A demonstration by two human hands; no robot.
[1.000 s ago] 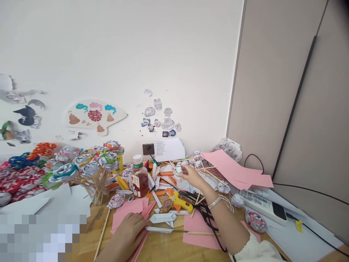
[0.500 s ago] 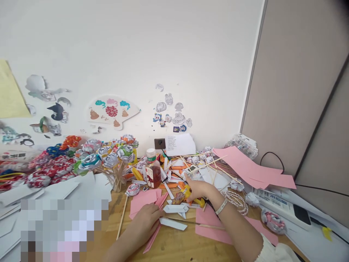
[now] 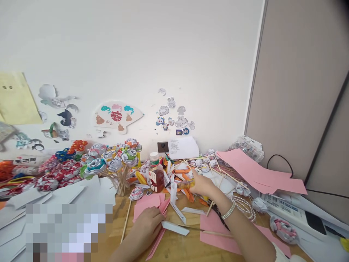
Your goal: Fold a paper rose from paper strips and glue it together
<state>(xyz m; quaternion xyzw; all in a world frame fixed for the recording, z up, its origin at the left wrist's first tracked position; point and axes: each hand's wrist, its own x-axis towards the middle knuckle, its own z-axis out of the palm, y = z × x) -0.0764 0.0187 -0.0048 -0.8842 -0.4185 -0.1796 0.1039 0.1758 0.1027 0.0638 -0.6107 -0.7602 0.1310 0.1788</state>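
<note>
My left hand (image 3: pixel 147 223) rests on the wooden table with its fingers closed over a folded strip of pink paper (image 3: pixel 156 240). Farther back, my right hand (image 3: pixel 203 183), wearing a bracelet, is closed on a small yellow object (image 3: pixel 187 183) with a brownish part; blur hides its kind. Between the hands lie folded white paper strips, one long bent strip (image 3: pixel 177 209) and a shorter one (image 3: pixel 176 228) beside my left fingers. A pink sheet (image 3: pixel 212 233) lies under my right forearm, with a thin wooden stick (image 3: pixel 218 233) across it.
A bottle of reddish drink (image 3: pixel 156 176) stands behind my left hand. To its left are paper flowers on sticks (image 3: pixel 120 158) and white sheets (image 3: pixel 95 193). Scraps and sticks cover the table's back. Beaded strands (image 3: pixel 244 207) and a paper rose (image 3: pixel 283 230) lie right.
My right hand has lifted back and away from the table's front with the yellow object. Paper strips near it have shifted. My left hand stays on the pink paper. The view has tilted slightly.
</note>
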